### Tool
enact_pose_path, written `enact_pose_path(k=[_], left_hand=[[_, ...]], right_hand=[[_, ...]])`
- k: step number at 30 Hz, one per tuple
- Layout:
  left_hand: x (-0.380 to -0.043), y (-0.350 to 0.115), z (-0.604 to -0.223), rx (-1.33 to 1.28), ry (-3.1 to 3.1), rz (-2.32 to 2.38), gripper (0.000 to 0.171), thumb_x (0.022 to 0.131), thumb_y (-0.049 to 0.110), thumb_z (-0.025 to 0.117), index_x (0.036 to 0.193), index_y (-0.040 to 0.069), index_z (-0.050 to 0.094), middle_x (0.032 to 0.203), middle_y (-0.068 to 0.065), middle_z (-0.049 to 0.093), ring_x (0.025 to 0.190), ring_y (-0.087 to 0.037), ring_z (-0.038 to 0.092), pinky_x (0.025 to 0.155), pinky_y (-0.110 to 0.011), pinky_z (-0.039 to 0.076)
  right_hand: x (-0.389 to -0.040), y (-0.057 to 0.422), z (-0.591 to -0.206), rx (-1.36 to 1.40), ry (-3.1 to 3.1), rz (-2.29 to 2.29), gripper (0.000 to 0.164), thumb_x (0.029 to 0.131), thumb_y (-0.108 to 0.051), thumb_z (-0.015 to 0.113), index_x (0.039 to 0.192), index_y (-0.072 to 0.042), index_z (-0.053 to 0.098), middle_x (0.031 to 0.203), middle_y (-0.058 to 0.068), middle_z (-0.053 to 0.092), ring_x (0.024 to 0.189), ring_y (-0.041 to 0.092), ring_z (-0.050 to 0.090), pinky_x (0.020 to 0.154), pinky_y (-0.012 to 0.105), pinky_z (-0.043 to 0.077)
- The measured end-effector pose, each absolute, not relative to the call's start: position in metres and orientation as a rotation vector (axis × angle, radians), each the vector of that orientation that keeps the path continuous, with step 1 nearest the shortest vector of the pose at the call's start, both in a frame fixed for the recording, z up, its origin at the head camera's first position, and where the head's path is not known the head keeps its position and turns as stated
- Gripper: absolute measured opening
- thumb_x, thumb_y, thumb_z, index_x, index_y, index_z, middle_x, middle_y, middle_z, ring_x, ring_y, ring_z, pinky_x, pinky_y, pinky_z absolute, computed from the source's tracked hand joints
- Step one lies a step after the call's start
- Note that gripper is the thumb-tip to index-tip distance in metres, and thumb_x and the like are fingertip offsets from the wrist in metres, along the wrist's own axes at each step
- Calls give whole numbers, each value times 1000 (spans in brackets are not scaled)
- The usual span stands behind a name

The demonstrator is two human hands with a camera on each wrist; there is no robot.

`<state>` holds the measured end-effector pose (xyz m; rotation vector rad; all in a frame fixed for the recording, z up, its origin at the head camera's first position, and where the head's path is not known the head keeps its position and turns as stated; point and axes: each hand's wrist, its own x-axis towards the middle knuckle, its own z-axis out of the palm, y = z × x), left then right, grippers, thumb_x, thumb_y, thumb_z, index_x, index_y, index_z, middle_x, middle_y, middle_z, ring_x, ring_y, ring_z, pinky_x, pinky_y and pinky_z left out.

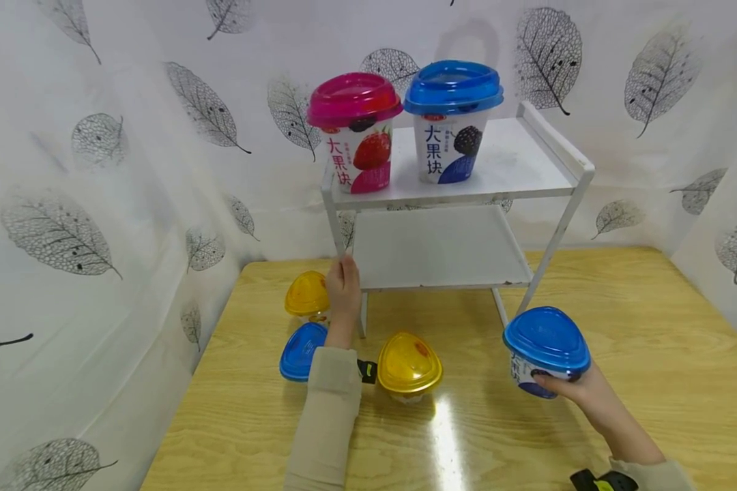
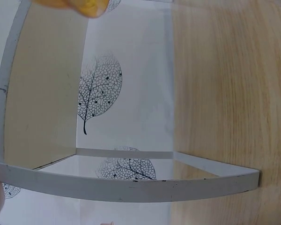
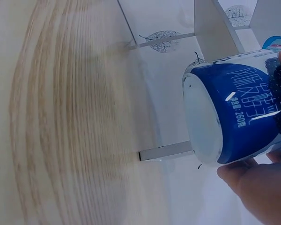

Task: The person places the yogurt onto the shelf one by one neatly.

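My right hand (image 1: 574, 389) grips a blue-lidded yogurt cup (image 1: 546, 351), held above the table at the rack's right front. In the right wrist view this cup (image 3: 248, 108) is tilted, its white base and blackberry print showing. My left hand (image 1: 344, 290) holds the left front post of a white two-tier rack (image 1: 442, 245); only a fingertip shows beside the post in the left wrist view. On the rack's top tier stand a pink-lidded strawberry yogurt cup (image 1: 359, 136) and another blue-lidded blackberry cup (image 1: 451, 126).
Around my left forearm on the wooden table (image 1: 233, 423) stand a yellow-lidded cup (image 1: 307, 294) behind, a blue-lidded cup (image 1: 302, 351) to its left and another yellow-lidded cup (image 1: 409, 365) to its right. Leaf-patterned cloth (image 1: 129, 225) hangs around the table's back and sides.
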<state>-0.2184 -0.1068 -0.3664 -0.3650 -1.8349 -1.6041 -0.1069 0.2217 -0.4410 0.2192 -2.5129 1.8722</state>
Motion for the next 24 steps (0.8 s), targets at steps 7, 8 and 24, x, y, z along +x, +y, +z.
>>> enact_pose_path(k=[7, 8, 24], left_hand=[[-218, -107, -367, -364, -1842, -1601, 55, 88, 51, 29, 67, 1, 34, 55, 5, 28, 47, -5, 26, 44, -19, 20], [-217, -107, -367, -366, -1841, -1598, 55, 88, 51, 29, 67, 0, 34, 55, 5, 28, 47, -5, 26, 44, -19, 20], [-216, -107, -366, -359, -1848, -1600, 56, 87, 53, 29, 66, 1, 33, 55, 5, 27, 47, -6, 25, 45, -20, 20]], right_hand=[[-106, 222, -438, 222, -2487, 1870, 78, 77, 4, 61, 137, -9, 13, 114, -14, 37, 97, -7, 42, 73, 24, 43], [-106, 222, -438, 227, -2477, 1871, 78, 77, 4, 61, 137, -10, 13, 114, -15, 37, 97, -7, 43, 73, 23, 43], [-107, 231, -421, 279, -2399, 1911, 80, 78, 6, 60, 139, -16, 13, 115, -14, 38, 97, -5, 44, 68, 19, 44]])
